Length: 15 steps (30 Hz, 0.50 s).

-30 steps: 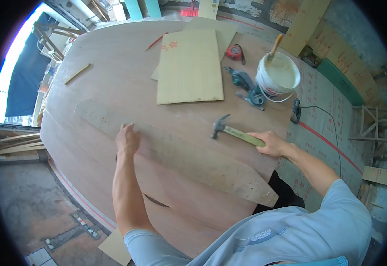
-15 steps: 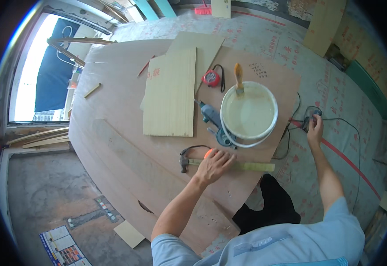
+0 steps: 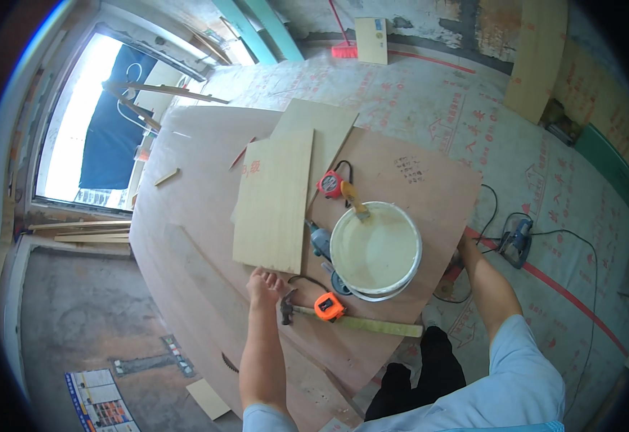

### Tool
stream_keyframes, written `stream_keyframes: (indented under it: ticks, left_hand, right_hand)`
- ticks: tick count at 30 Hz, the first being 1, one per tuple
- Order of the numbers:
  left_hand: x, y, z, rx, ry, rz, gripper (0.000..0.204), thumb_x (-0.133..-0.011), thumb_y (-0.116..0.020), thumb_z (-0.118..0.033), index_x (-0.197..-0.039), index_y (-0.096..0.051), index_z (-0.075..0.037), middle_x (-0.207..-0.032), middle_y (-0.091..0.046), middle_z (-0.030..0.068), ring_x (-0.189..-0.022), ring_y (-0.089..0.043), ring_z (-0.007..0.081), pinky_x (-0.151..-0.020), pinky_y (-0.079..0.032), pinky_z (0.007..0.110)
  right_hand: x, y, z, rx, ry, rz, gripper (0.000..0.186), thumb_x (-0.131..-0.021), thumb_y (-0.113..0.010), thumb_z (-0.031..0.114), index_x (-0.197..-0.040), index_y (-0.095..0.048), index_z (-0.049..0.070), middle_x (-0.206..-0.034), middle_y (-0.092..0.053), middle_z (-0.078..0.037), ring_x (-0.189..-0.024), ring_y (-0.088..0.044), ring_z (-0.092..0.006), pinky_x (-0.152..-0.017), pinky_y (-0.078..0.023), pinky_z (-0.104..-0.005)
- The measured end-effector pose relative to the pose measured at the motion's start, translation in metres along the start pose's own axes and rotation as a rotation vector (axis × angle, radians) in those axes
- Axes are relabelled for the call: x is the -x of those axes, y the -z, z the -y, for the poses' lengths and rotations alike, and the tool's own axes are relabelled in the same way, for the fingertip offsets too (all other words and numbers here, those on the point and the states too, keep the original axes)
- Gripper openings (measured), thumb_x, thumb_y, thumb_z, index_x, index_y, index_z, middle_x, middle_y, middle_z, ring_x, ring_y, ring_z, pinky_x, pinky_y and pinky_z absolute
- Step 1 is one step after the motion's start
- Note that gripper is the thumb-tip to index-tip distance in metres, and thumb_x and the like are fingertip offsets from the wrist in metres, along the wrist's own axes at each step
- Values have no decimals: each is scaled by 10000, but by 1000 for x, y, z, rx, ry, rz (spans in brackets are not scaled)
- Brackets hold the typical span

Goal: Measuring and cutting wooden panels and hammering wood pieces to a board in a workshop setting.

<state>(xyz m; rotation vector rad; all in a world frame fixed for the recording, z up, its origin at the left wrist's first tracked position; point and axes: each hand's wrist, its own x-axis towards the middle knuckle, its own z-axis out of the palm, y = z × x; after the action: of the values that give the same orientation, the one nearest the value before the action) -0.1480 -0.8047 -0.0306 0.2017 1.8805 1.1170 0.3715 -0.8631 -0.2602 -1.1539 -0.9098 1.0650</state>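
My left hand (image 3: 265,285) is over the table, its fingers curled in at the near edge of a pale wooden board (image 3: 272,205); whether they grip anything is hidden. Just right of it lie a hammer (image 3: 286,308) and an orange tape measure (image 3: 330,307), which rests on the yellowish hammer handle. Reaching down past the table's right edge, my right hand (image 3: 465,248) has its fingers out of sight. Farther right on the floor stands a blue-grey corded power tool (image 3: 519,243), apart from that hand.
A white bucket (image 3: 416,263) of pale liquid, with a brush (image 3: 355,201) at its rim, stands on the table. Beside it are a second blue-grey power tool (image 3: 321,240) and a red tape measure (image 3: 330,184). A cord (image 3: 581,239) trails over the covered floor.
My right hand has let go of the floor power tool and moved left to the table's edge. My left hand has left the orange tape measure and moved left to the board's near edge.
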Motion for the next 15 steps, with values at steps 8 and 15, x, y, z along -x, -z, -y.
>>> stream_keyframes:
  ticks: [8, 15]
  left_hand:
    - [13, -19, -21, 416, 109, 357, 407, -991, -525, -324, -1302, -475, -67, -1227, -576, 68, -1075, -586, 235, -822, -524, 387]
    - [77, -55, -58, 649, -178, 590, 288, -999, -548, -261, -1211, -565, -68, -1089, -666, 59, -856, -609, 189, -642, -461, 293]
  right_hand:
    - [-41, 19, 20, -2, -83, -22, 346, -961, -571, 203, -1265, -550, 38, -1106, -612, -49, -986, -589, -234, -894, -455, -328]
    - [-69, 17, 21, -42, -123, -27, 342, -964, -566, 219, -1254, -557, 39, -1095, -613, -46, -972, -590, -236, -886, -457, -328]
